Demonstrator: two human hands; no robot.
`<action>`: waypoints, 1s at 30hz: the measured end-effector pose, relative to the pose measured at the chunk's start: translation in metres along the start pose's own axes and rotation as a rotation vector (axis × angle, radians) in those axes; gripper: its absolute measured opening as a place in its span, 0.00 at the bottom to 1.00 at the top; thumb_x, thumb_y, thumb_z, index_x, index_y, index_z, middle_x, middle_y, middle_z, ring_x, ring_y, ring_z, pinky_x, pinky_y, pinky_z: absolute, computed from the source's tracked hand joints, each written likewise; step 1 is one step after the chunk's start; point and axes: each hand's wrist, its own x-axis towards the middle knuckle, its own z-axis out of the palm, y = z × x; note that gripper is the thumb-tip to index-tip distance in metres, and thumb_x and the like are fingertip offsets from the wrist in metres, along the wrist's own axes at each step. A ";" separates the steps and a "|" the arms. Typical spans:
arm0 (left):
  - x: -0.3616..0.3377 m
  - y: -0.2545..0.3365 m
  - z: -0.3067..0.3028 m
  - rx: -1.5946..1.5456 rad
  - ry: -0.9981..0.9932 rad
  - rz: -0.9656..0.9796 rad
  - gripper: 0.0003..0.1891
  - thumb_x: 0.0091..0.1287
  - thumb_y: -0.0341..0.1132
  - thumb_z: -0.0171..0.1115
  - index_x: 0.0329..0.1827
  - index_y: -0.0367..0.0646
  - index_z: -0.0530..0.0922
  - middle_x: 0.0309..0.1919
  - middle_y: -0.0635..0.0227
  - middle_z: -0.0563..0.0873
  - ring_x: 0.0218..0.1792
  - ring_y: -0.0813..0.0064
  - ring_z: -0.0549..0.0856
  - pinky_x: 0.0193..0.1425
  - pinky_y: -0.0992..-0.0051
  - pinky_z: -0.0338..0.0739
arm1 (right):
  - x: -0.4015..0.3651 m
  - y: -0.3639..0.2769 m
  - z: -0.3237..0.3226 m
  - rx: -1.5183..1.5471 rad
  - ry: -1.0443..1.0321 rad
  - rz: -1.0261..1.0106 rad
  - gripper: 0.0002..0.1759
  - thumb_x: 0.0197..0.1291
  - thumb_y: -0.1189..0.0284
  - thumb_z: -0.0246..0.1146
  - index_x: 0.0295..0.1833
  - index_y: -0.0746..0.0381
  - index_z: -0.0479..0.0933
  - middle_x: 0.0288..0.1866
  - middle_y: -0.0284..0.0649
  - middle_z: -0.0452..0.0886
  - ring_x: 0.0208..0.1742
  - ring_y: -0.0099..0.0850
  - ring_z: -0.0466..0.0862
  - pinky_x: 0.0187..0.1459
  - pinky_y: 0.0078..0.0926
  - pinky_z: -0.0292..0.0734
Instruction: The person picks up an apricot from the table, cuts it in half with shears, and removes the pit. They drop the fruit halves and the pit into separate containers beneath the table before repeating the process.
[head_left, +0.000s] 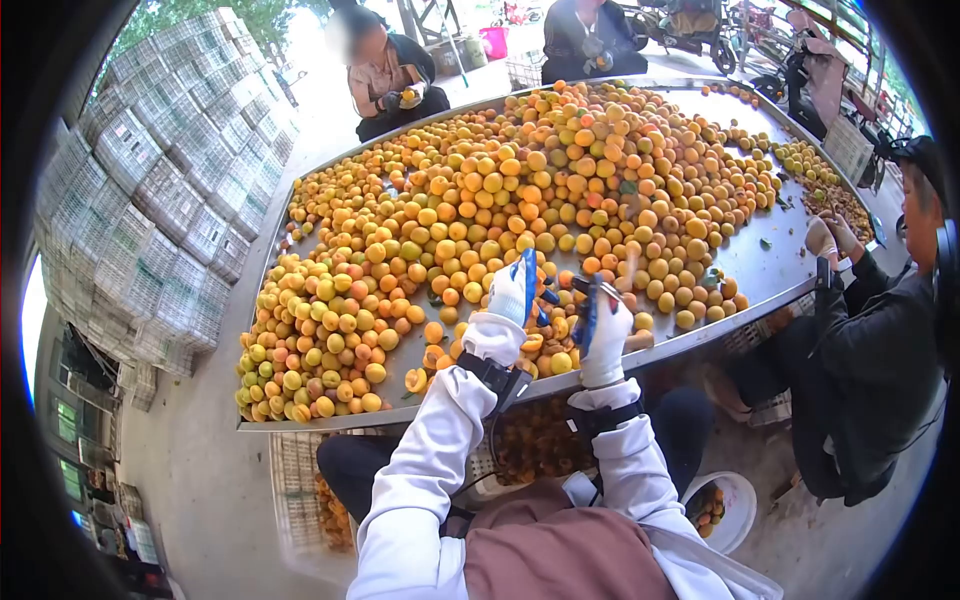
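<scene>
Both my hands wear white gloves with blue palms, over the near edge of a metal table [400,405] heaped with orange-yellow fruit [480,180]. My left hand [513,290] is raised, its blue fingers bent toward the fruit; what it holds, if anything, is hidden. Just right of it, my right hand [606,335] is closed round a small dark tool [583,285] that points left, toward my left hand. The two hands are apart. Opened fruit halves [416,380] lie on the metal left of my left hand.
White crates [170,180] are stacked high at the left. A co-worker [860,340] sits close on the right, others across the table. Below the table edge are a crate of fruit pieces [540,440] and a white bucket [738,510].
</scene>
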 end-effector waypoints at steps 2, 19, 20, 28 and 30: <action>0.005 0.005 -0.009 -0.090 -0.133 0.026 0.26 0.74 0.57 0.60 0.28 0.43 0.78 0.16 0.68 0.74 0.10 0.72 0.73 0.12 0.69 0.68 | -0.004 0.005 0.011 -0.202 -0.023 -0.081 0.15 0.72 0.64 0.65 0.39 0.66 0.81 0.25 0.28 0.76 0.27 0.14 0.71 0.28 0.19 0.65; -0.304 0.103 -0.391 1.811 0.754 0.436 0.23 0.71 0.46 0.68 0.61 0.40 0.80 0.52 0.59 0.86 0.48 0.65 0.87 0.51 0.68 0.84 | -0.041 -0.031 -0.023 -0.279 0.043 0.051 0.13 0.72 0.65 0.67 0.42 0.66 0.82 0.24 0.25 0.74 0.23 0.13 0.69 0.24 0.18 0.63; -0.299 0.104 -0.393 1.601 0.758 0.368 0.24 0.70 0.44 0.69 0.63 0.39 0.79 0.55 0.56 0.84 0.53 0.61 0.86 0.58 0.66 0.81 | -0.041 -0.033 -0.025 -0.285 0.018 0.064 0.13 0.72 0.66 0.66 0.44 0.67 0.83 0.27 0.25 0.75 0.27 0.13 0.70 0.27 0.18 0.64; -0.111 0.131 -0.147 1.437 0.116 0.550 0.29 0.66 0.40 0.72 0.68 0.39 0.77 0.60 0.54 0.84 0.62 0.58 0.83 0.67 0.65 0.76 | -0.052 -0.043 -0.018 -0.278 -0.052 0.070 0.16 0.76 0.66 0.60 0.58 0.65 0.83 0.26 0.25 0.72 0.22 0.14 0.70 0.23 0.17 0.65; -0.029 0.109 -0.107 1.401 -0.030 0.548 0.34 0.68 0.48 0.70 0.72 0.41 0.73 0.65 0.53 0.81 0.65 0.56 0.81 0.67 0.63 0.76 | -0.053 -0.052 -0.019 -0.245 -0.038 0.080 0.15 0.75 0.68 0.61 0.58 0.66 0.82 0.27 0.25 0.73 0.22 0.14 0.71 0.23 0.17 0.66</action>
